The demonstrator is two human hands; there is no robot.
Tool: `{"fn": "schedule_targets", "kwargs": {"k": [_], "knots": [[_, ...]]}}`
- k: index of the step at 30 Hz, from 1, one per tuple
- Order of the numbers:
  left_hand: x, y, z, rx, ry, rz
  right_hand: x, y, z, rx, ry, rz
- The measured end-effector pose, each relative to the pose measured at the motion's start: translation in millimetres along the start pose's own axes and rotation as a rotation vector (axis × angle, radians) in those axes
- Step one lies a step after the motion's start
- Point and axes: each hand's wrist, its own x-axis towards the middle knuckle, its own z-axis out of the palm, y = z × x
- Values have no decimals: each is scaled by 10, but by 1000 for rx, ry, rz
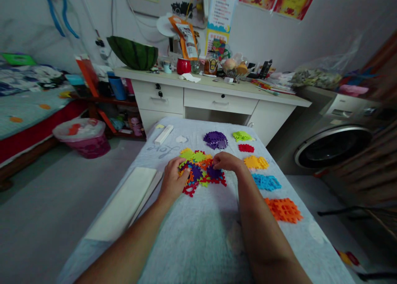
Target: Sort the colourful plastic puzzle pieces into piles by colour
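Observation:
A patch of joined toy gear pieces [205, 177] in yellow-green, red, orange and purple lies on the cloth-covered table. My left hand [173, 178] grips its left side, with the thumb over an orange gear. On the opposite side, my right hand [227, 161] has its fingers pressed together above a purple gear [214, 172]. Whatever those right fingertips hold is too small to make out. Beyond the patch sits a pile of purple gears [215, 139]. Sorted along the right are green pieces [242, 135], red pieces [246, 148], yellow pieces [256, 162], blue pieces [266, 182] and orange pieces [283, 210].
A long white box [124, 205] lies along the table's left side, with a small white stick-shaped object [163, 135] farther back. A white desk [217, 97] carrying a cut watermelon [133, 54] stands behind. To the right is a washing machine [328, 131].

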Motion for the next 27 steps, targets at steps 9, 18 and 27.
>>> {"fn": "schedule_targets", "kwargs": {"k": [9,18,27], "knots": [[21,-16,-10,5,-15,-8,36,189,10,817,371,-134],[47,-9,-1,5,-38,-20,273,430,186,927,925,252],[54,-36,21,-4,-49,-23,242,522,193,563,965,502]]}}
